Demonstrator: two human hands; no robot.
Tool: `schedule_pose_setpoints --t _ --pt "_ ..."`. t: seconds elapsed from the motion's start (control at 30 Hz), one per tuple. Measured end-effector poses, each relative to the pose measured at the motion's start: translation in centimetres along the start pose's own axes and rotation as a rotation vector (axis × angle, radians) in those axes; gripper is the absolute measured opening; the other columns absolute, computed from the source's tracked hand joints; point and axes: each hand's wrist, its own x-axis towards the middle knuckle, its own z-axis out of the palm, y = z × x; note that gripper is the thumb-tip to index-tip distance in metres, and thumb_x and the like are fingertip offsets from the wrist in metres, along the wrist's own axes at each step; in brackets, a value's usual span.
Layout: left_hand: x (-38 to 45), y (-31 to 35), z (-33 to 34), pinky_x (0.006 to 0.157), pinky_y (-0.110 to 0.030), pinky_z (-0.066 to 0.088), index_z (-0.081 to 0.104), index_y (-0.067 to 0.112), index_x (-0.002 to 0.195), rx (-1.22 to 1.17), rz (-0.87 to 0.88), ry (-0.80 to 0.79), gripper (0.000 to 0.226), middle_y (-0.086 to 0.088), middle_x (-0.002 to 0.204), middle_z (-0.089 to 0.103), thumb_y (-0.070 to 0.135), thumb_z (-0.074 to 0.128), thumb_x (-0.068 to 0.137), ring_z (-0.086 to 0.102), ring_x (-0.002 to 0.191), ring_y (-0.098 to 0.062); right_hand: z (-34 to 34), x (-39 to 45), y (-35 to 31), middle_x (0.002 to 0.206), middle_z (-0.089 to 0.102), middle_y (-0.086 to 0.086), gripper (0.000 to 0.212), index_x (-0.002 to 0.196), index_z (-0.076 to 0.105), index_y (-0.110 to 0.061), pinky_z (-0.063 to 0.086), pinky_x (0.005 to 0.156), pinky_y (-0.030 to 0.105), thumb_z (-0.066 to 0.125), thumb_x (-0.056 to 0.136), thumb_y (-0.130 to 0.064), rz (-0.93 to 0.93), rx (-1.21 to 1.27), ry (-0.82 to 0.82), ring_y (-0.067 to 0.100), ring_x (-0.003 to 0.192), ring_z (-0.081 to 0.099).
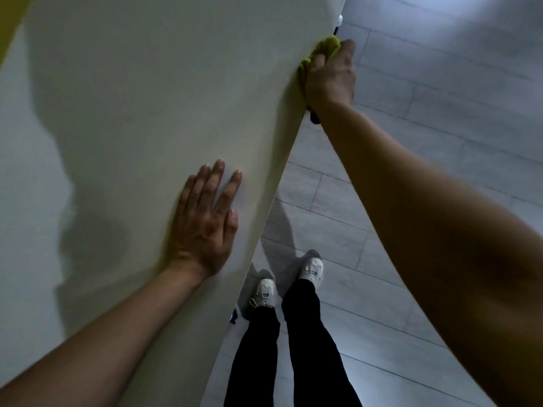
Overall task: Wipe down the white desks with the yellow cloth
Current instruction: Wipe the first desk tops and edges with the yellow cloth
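Observation:
A white desk (147, 98) fills the left and middle of the view, its right edge running diagonally from the top right down to the bottom middle. My left hand (205, 221) lies flat on the desk top near that edge, fingers straight and spread. My right hand (330, 74) is farther along the same edge, its fingers curled over the bunched yellow cloth (327, 45) and pressing it onto the desk's rim. Most of the cloth is hidden under the hand.
Grey plank floor (440, 98) lies to the right of the desk. My own legs in black trousers and pale shoes (311, 270) stand beside the desk edge. A yellow strip (11, 22) shows at the top left corner. A small caster (340, 19) sits by the desk's far corner.

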Motion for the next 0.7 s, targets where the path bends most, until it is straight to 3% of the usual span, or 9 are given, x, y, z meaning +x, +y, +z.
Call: schedule_pose_setpoints --t 0.1,0.27,0.4,0.53,0.7 --pt "0.0 0.0 0.3 0.128 -0.052 0.019 0.036 0.015 0.16 0.004 -0.004 0.029 0.06 -0.015 0.169 0.026 0.029 0.032 0.102 0.021 0.158 -0.033 1.2 -4.0 1.8 0.122 0.053 0.014 0.044 0.139 0.035 -0.015 0.051 0.094 0.051 0.044 0.1 -0.032 -0.012 0.015 0.034 0.031 0.109 0.057" --pt "-0.1 -0.1 0.5 0.127 -0.052 0.021 0.04 0.015 0.158 -0.007 0.004 0.054 0.059 -0.016 0.167 0.03 0.03 0.033 0.102 0.026 0.156 -0.035 2.8 -18.2 7.9 0.116 0.049 0.009 0.043 0.141 0.034 -0.017 0.048 0.079 0.04 0.044 0.102 -0.032 -0.076 0.074 0.004 0.024 0.099 0.055" --pt "0.0 -0.1 0.7 0.125 -0.055 0.025 0.043 0.011 0.156 -0.011 0.022 0.081 0.06 -0.02 0.164 0.034 0.028 0.033 0.099 0.031 0.153 -0.039 3.8 -26.8 10.7 0.122 0.047 0.01 0.045 0.142 0.033 -0.017 0.044 0.087 0.038 0.045 0.101 -0.031 -0.028 0.069 -0.046 0.027 0.106 0.052" --pt "-0.1 -0.2 0.7 0.125 -0.055 0.024 0.043 0.011 0.156 -0.023 0.023 0.094 0.06 -0.02 0.164 0.033 0.028 0.034 0.099 0.03 0.153 -0.039 3.7 -25.4 9.7 0.123 0.046 0.011 0.045 0.143 0.031 -0.018 0.047 0.092 0.047 0.042 0.102 -0.034 0.012 0.041 -0.053 0.03 0.109 0.052" --pt "-0.3 -0.3 0.8 0.129 -0.049 0.016 0.038 0.016 0.159 -0.018 0.016 0.085 0.058 -0.015 0.168 0.027 0.026 0.036 0.102 0.023 0.157 -0.034 2.6 -14.3 5.3 0.124 0.049 0.012 0.042 0.139 0.033 -0.016 0.049 0.095 0.052 0.039 0.103 -0.038 0.066 0.028 -0.03 0.031 0.11 0.056"
